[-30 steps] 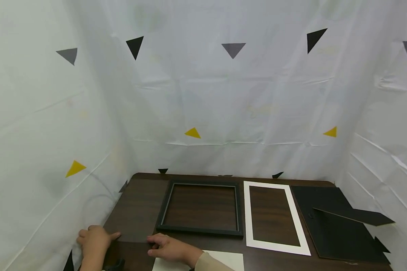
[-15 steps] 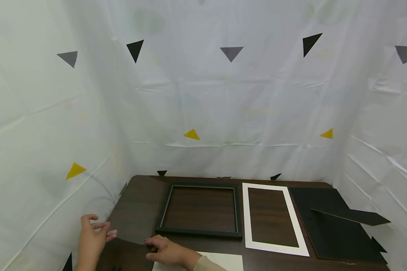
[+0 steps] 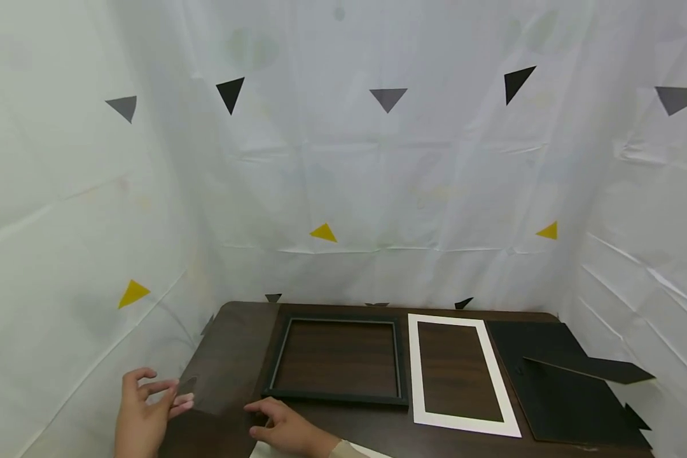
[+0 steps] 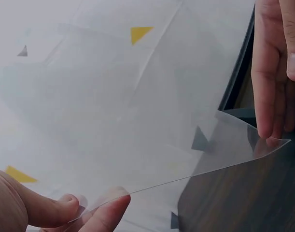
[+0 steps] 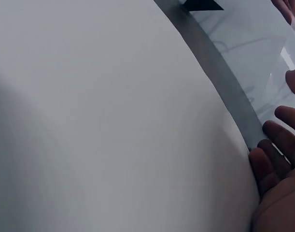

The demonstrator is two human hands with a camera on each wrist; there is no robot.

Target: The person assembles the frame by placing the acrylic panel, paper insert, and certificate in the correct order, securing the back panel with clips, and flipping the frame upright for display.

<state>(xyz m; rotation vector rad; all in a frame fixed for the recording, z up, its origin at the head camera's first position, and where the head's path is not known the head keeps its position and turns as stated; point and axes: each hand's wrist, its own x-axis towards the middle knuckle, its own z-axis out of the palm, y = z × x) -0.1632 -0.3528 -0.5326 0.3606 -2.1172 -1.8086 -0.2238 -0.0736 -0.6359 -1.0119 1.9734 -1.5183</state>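
A clear plastic sheet (image 3: 229, 356) lies over the left end of the table, its near edge bent up. My left hand (image 3: 143, 410) pinches that edge between thumb and fingers; the left wrist view shows the sheet (image 4: 224, 145) bowing across. At its other near corner is my right hand (image 3: 289, 426), fingers extended and thumb apart, the fingertips at the sheet. Whether they press on it I cannot tell. Just beyond the right hand, a black picture frame (image 3: 338, 398) lies flat. Under the right forearm sits a cream paper (image 5: 113, 96), partly out of the head view.
Right of the frame lies a white mat (image 3: 464, 423) with a rectangular opening. Further right is a black backing board (image 3: 567, 407) with its easel leg (image 3: 601, 367) raised. White sheeting (image 3: 378, 191) with triangle marks encloses the brown table's back and sides.
My left hand has come off the tabletop, turned, and now pinches the sheet's near edge, which has bent up. The right hand stays near the same spot, its fingers straighter. The view has tilted slightly up.
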